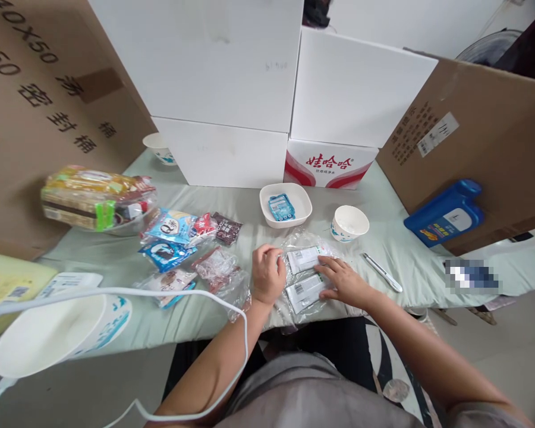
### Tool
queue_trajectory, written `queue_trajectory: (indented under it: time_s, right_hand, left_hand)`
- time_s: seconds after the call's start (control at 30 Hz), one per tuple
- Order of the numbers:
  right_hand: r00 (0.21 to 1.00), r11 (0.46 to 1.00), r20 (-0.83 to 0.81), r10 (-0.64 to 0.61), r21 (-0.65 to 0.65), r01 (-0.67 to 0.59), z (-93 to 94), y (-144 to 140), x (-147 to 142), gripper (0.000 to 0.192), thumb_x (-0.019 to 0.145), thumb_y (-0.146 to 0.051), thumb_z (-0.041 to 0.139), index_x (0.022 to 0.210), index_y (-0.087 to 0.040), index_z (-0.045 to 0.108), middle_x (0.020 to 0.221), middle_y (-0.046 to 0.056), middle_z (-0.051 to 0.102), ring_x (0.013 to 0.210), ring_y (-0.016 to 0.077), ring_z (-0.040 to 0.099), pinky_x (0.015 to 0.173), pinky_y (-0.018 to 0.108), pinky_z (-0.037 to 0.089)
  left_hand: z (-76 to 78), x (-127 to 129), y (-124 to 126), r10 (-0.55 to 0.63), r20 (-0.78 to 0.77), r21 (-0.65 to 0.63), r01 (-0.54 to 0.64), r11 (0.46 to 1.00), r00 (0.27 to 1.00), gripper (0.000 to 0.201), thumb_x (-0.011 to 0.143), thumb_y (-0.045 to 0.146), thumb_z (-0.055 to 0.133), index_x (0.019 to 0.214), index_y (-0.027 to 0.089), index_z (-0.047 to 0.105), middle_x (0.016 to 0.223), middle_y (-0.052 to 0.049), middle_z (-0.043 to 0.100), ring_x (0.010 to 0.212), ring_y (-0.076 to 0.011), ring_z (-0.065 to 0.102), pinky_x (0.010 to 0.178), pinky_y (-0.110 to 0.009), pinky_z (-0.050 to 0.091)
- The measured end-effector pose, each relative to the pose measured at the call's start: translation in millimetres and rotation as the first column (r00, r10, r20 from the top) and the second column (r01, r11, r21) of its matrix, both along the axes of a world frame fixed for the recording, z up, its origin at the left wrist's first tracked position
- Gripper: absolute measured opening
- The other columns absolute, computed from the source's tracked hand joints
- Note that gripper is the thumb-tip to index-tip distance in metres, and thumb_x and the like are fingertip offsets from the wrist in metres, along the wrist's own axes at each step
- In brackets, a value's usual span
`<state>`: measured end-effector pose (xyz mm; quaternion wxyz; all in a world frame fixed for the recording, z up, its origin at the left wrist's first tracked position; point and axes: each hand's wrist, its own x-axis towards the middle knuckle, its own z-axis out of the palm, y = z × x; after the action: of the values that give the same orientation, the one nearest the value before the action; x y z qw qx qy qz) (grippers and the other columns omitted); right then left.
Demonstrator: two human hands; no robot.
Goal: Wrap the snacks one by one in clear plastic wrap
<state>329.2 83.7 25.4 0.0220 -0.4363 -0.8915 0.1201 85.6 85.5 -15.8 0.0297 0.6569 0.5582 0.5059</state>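
Observation:
My left hand (267, 274) is curled closed at the left edge of a clear plastic bag (294, 238); what its fingers hold, if anything, is hidden. Fingers apart, my right hand (345, 282) rests on the right ends of two white packets, an upper packet (302, 259) and a lower packet (305, 293), lying on the clear plastic. Just behind them is a white square bowl (286, 223) holding blue packets (280, 207). A white paper cup (349, 223) stands behind my right hand, and a utility knife (382, 273) lies to its right.
Snack packets (172, 229) lie left of my hands, beside a bowl of packaged food (96, 199). A white cable (169, 293) crosses the near left, over a large paper bucket (57, 336). White boxes (232, 151) form the back; a blue bottle (446, 214) stands right.

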Motion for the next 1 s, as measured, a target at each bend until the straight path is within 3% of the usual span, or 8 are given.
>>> queue_trajectory:
  time_s: [0.17, 0.27, 0.37, 0.47, 0.57, 0.73, 0.87, 1.0]
  right_hand:
    - [0.989, 0.997, -0.131, 0.062, 0.062, -0.054, 4.4, -15, -13, 0.055, 0.085, -0.046, 0.065, 0.131, -0.018, 0.055, 0.135, 0.016, 0.053, 0.128, 0.0309, 0.044, 0.105, 0.050, 0.038]
    - [0.990, 0.994, -0.090, 0.105, -0.004, -0.106, 7.3, -19, -28, 0.051, 0.083, -0.040, 0.068, 0.128, -0.018, 0.056, 0.121, 0.014, 0.061, 0.114, 0.0285, 0.054, 0.097, 0.045, 0.043]
    - [0.995, 0.991, -0.046, 0.093, -0.093, -0.097, 13.3, -15, -31, 0.034, 0.077, -0.033, 0.075, 0.106, -0.018, 0.065, 0.098, 0.009, 0.066, 0.095, 0.0252, 0.059, 0.085, 0.040, 0.046]
    - [0.978, 0.983, -0.178, 0.114, -0.124, -0.137, 21.2, 0, -27, 0.013, 0.077, -0.022, 0.072, 0.086, -0.019, 0.062, 0.087, 0.005, 0.064, 0.086, 0.0208, 0.059, 0.081, 0.035, 0.046]
    - [0.924, 0.991, -0.374, 0.075, -0.073, -0.110, 23.6, 23, -29, 0.010, 0.082, -0.019, 0.064, 0.089, -0.020, 0.058, 0.101, 0.007, 0.065, 0.098, 0.0209, 0.058, 0.089, 0.036, 0.046]
    - [0.982, 0.996, -0.186, -0.041, -0.087, 0.025, 13.3, 45, -52, 0.037, 0.081, -0.026, 0.068, 0.114, -0.015, 0.056, 0.118, 0.015, 0.062, 0.113, 0.0284, 0.055, 0.098, 0.046, 0.042]
    - [0.999, 0.998, -0.023, -0.042, -0.054, 0.041, 7.5, 30, -53, 0.071, 0.071, -0.043, 0.079, 0.128, -0.011, 0.051, 0.120, 0.019, 0.060, 0.113, 0.0336, 0.053, 0.097, 0.050, 0.042]
    - [0.995, 0.992, -0.003, -0.097, -0.084, 0.096, 3.2, 8, -34, 0.083, 0.060, -0.041, 0.086, 0.130, -0.012, 0.051, 0.116, 0.016, 0.059, 0.111, 0.0325, 0.053, 0.097, 0.047, 0.043]
  left_hand:
    - [0.2, 10, -2, -0.337, -0.177, -0.137, 0.316, 0.939, 0.925, 0.028, 0.087, 0.009, 0.044, 0.108, 0.021, 0.059, 0.105, -0.008, 0.064, 0.101, -0.0227, 0.059, 0.092, -0.041, 0.049]
    - [-4.8, 15, 1, -0.318, -0.247, -0.255, 0.255, 0.933, 0.915, 0.039, 0.089, 0.015, 0.047, 0.128, 0.018, 0.051, 0.126, -0.012, 0.059, 0.120, -0.0284, 0.052, 0.102, -0.049, 0.042]
    - [-8.2, 15, 2, -0.293, -0.295, -0.290, 0.207, 0.934, 0.909, 0.042, 0.091, 0.019, 0.048, 0.133, 0.016, 0.048, 0.135, -0.013, 0.054, 0.129, -0.0315, 0.044, 0.105, -0.050, 0.039]
    - [-9.8, 13, 2, -0.294, -0.258, -0.286, 0.218, 0.933, 0.920, 0.037, 0.093, 0.020, 0.044, 0.129, 0.016, 0.050, 0.130, -0.012, 0.057, 0.124, -0.0291, 0.048, 0.104, -0.048, 0.040]
    - [-11.7, 9, 5, -0.298, -0.188, -0.266, 0.244, 0.933, 0.936, 0.035, 0.091, 0.014, 0.040, 0.123, 0.016, 0.053, 0.118, -0.011, 0.062, 0.115, -0.0260, 0.053, 0.101, -0.046, 0.043]
    - [-16.2, 7, 8, -0.287, -0.153, -0.237, 0.247, 0.940, 0.946, 0.046, 0.084, 0.004, 0.037, 0.126, 0.015, 0.052, 0.118, -0.012, 0.062, 0.114, -0.0247, 0.055, 0.101, -0.046, 0.043]
    - [-16.2, 11, 5, -0.248, -0.212, -0.287, 0.182, 0.941, 0.945, 0.045, 0.086, 0.006, 0.039, 0.129, 0.014, 0.050, 0.124, -0.013, 0.060, 0.118, -0.0249, 0.053, 0.102, -0.044, 0.044]
    - [-14.1, 15, 3, -0.216, -0.304, -0.343, 0.104, 0.933, 0.928, 0.043, 0.089, 0.009, 0.040, 0.131, 0.015, 0.052, 0.135, -0.011, 0.056, 0.128, -0.0267, 0.046, 0.105, -0.045, 0.042]
